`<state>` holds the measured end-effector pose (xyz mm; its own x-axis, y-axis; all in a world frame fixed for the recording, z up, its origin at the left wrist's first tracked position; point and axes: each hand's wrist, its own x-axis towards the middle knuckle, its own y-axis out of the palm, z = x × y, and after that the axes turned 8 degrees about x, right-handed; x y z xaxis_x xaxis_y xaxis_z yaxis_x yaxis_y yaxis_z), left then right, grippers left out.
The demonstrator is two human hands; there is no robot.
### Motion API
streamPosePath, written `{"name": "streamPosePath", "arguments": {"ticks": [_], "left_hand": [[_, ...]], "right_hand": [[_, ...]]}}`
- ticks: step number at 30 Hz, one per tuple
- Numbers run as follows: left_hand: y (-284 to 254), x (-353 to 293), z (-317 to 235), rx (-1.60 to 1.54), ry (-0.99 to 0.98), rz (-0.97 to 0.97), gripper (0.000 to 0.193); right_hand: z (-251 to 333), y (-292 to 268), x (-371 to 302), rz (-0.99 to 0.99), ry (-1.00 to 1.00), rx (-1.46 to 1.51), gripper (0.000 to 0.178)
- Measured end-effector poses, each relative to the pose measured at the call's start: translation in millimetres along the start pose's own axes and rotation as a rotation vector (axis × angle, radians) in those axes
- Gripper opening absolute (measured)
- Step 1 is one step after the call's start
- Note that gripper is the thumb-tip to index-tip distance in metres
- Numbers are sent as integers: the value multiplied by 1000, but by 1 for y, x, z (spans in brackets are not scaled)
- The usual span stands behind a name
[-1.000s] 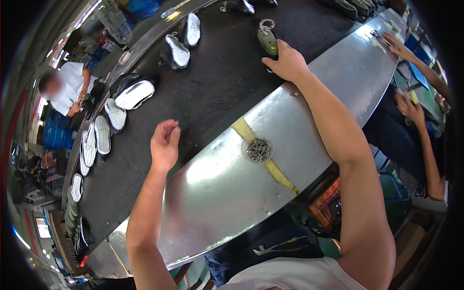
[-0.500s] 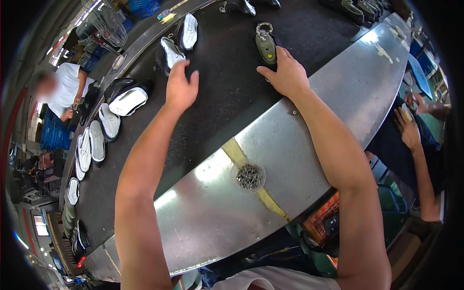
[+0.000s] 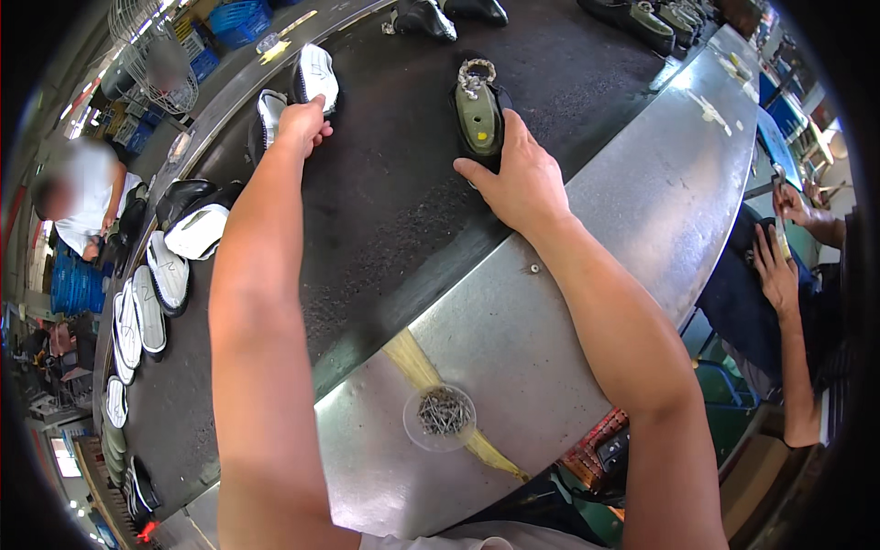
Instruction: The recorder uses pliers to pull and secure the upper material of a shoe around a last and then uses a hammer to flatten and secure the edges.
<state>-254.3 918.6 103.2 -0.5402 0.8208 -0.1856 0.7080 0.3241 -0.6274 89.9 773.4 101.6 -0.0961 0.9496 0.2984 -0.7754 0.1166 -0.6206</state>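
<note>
My left hand [image 3: 304, 124] reaches to the back of the dark worktop, its fingers curled at the near end of a black shoe with a white underside [image 3: 316, 73]. A second white-bottomed shoe [image 3: 271, 108] lies beside it, partly covered by this hand. My right hand [image 3: 522, 174] is around the near end of a black shoe with an olive-green underside [image 3: 480, 121], thumb at the left and fingers along the right side. That shoe lies bottom up, with a gathered, whitish rim at its far end. The palm sides of both hands are hidden.
A clear round tub of nails [image 3: 442, 417] stands on the metal ledge [image 3: 513, 321] before me. More white-bottomed shoes [image 3: 149, 312] line the left edge; dark shoes [image 3: 642, 23] sit far right. One person [image 3: 87, 188] is across at left; another person's hands [image 3: 779, 266] are at right.
My left hand has moved from beside the left white-bottomed shoe to the end of the right one. My right hand stays at the green-bottomed shoe. The whole view has shifted.
</note>
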Motion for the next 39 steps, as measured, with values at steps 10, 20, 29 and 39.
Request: {"name": "streamPosePath", "arguments": {"ticks": [10,20,29,39], "left_hand": [[-153,-407,133,-948,213,476,61],[-177,-814,305,-485,-67,72,90],[-61,-855,376,343,138,502,94],[-7,-770,346,160,227,714,100]], "right_hand": [[-27,-12,8,-166,15,15,98],[59,-95,-304,516,-369,246,24],[-18,-171,-610,1368,-607,-31,64],[11,-194,-525,1851,-197,-70,58]]}}
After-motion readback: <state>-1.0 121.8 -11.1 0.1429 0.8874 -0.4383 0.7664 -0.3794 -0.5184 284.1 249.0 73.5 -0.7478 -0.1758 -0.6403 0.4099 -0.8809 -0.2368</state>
